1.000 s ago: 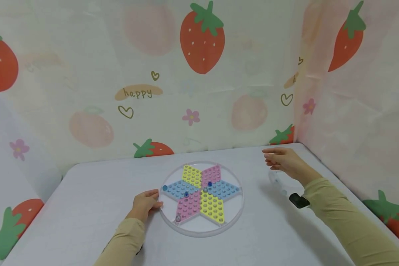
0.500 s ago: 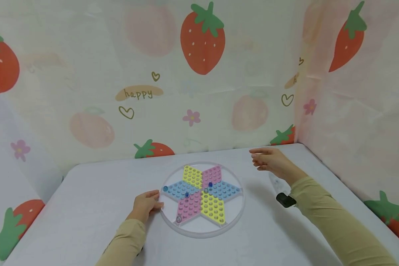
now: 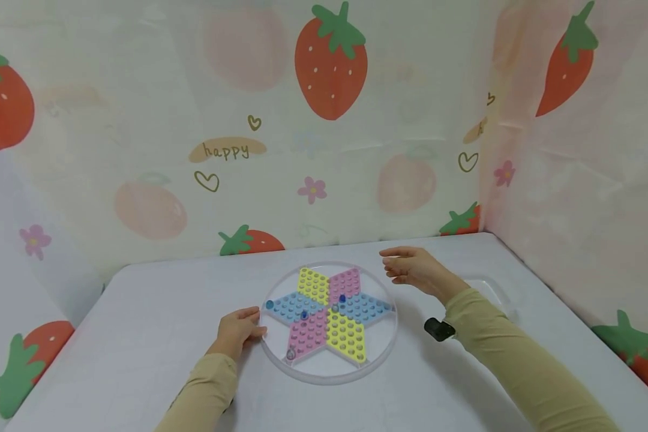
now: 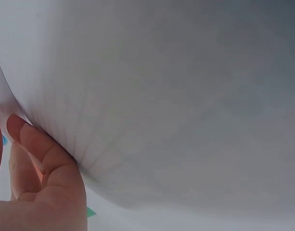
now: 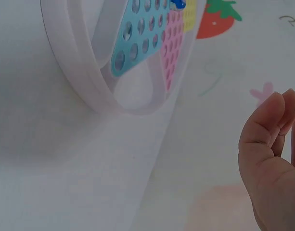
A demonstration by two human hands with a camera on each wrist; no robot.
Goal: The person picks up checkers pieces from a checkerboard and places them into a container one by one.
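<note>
Where the dimpled board (image 3: 346,339) curves, left grip (image 3: 237,328) rests relaxed; whether right grip (image 3: 417,267) clenches is unclear.

Up at the back, a pale backdrop (image 3: 281,162): big red strawberry (image 3: 331,75) printed high, pink flower (image 3: 312,189) below it, the word "happy" (image 3: 226,150) off left, white-covered surface (image 3: 156,330) in front!

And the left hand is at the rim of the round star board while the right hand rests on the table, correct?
Not quite: the right hand isn't resting on the table. The head view shows it held in the air above it, near the board's far right side. The left hand is indeed at the rim of the round star board.
</note>
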